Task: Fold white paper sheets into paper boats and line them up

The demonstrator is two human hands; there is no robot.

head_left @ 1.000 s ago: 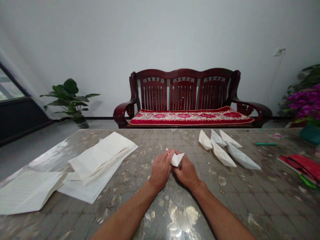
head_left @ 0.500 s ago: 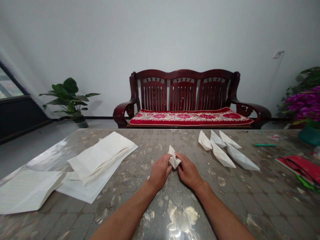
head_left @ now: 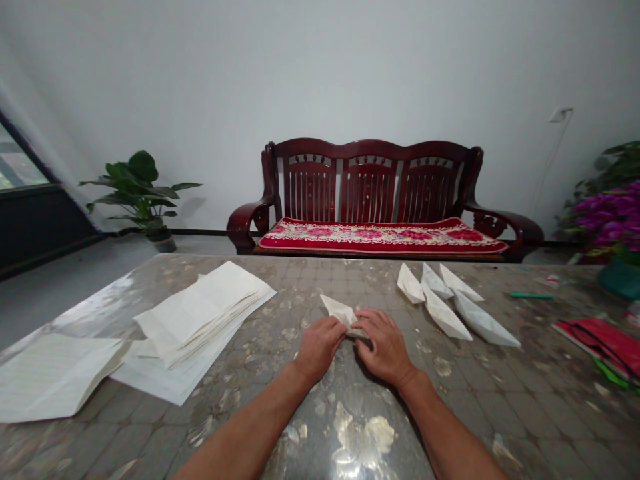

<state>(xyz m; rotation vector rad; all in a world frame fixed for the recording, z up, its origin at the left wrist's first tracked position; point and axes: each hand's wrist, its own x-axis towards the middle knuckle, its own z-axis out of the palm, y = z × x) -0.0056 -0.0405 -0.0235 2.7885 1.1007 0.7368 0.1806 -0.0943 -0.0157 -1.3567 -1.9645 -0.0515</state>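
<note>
A small folded white paper boat (head_left: 339,309) is between my hands at the middle of the table. My left hand (head_left: 320,345) is closed on its near left side, thumb and fingers pinching the paper. My right hand (head_left: 383,345) grips the right end with bent fingers, which cover part of it. The far tip of the boat points up and to the left. To the right of my hands, several finished-looking paper boats (head_left: 447,316) lie in a cluster.
At the left lie a stack of white paper (head_left: 200,310) and a folded sheet (head_left: 55,377). A green pen (head_left: 531,295), a red pouch (head_left: 603,343) and purple flowers (head_left: 610,217) are at the right. Beyond the patterned table (head_left: 250,413) stands a wooden bench (head_left: 367,193).
The paper boat has turned, its far tip swinging to the left. My right hand has come over its right end, and my left hand has shifted slightly towards me.
</note>
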